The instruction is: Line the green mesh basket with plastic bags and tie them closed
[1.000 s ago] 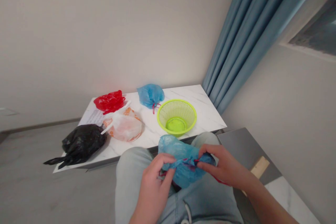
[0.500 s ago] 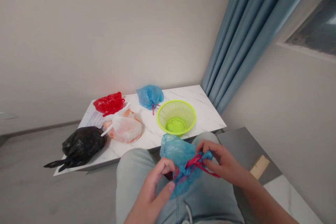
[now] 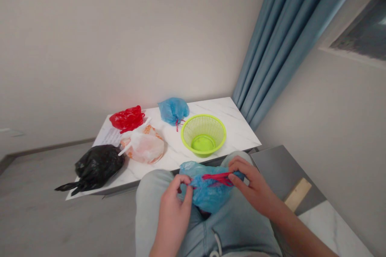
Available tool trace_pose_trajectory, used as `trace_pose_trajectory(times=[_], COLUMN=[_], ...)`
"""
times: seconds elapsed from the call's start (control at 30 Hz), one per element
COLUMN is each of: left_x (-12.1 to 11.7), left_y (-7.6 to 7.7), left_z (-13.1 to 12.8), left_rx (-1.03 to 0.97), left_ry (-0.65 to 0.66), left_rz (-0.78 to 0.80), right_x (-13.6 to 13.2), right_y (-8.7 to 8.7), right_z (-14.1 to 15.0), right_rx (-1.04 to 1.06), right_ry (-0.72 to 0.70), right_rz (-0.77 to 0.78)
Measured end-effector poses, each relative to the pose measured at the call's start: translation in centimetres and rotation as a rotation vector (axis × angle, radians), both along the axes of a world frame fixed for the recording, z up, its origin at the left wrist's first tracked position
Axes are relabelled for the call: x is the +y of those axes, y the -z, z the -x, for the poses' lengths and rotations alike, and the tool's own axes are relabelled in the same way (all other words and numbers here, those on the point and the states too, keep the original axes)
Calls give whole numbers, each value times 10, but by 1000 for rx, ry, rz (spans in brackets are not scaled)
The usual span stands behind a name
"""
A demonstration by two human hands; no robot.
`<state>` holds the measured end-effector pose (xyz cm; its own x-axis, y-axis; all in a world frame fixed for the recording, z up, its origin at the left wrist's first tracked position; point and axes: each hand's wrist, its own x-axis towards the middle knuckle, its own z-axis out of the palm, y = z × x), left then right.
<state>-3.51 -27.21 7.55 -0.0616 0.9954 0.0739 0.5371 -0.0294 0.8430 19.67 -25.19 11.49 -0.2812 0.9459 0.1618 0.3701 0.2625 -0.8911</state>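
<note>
A blue plastic drawstring bag (image 3: 211, 198) lies across my lap, its gathered mouth stretched between both hands. My left hand (image 3: 177, 196) pinches the left end of the mouth between thumb and fingertips. On the other side, my right hand (image 3: 245, 176) is closed on the bag's right end, together with the red drawstring (image 3: 218, 177). What the bag holds is hidden. Just beyond my knees, the green plastic basket (image 3: 203, 135) stands on the table and nothing shows inside it.
Several tied bags sit on the white marbled table (image 3: 238, 128): a blue one (image 3: 174, 111), a red one (image 3: 128, 119), a white-and-orange one (image 3: 146, 146) and a black one (image 3: 99, 166). A printed paper (image 3: 107, 136) lies by them. At right is a wooden block (image 3: 298, 194).
My left hand has moved up and its fingertips have closed on the bag's mouth. The red drawstring is now drawn straighter toward my right hand, and the bag has turned.
</note>
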Motion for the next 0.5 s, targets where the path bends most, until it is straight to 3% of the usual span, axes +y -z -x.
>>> trace_pose_trajectory(times=[0.17, 0.23, 0.4, 0.5], left_x=[7, 11, 23, 29], left_y=[4, 9, 43, 64], left_z=[-2, -3, -2, 1], left_rx=[124, 161, 135, -82], left_ry=[-166, -167, 49, 90], left_rz=[-249, -272, 42, 171], right_x=[-10, -16, -24, -22], right_y=[-2, -4, -6, -6], right_z=[12, 19, 23, 14], right_rx=[13, 64, 198, 143], right_ry=[-107, -144, -234, -260], right_rz=[13, 51, 188, 197])
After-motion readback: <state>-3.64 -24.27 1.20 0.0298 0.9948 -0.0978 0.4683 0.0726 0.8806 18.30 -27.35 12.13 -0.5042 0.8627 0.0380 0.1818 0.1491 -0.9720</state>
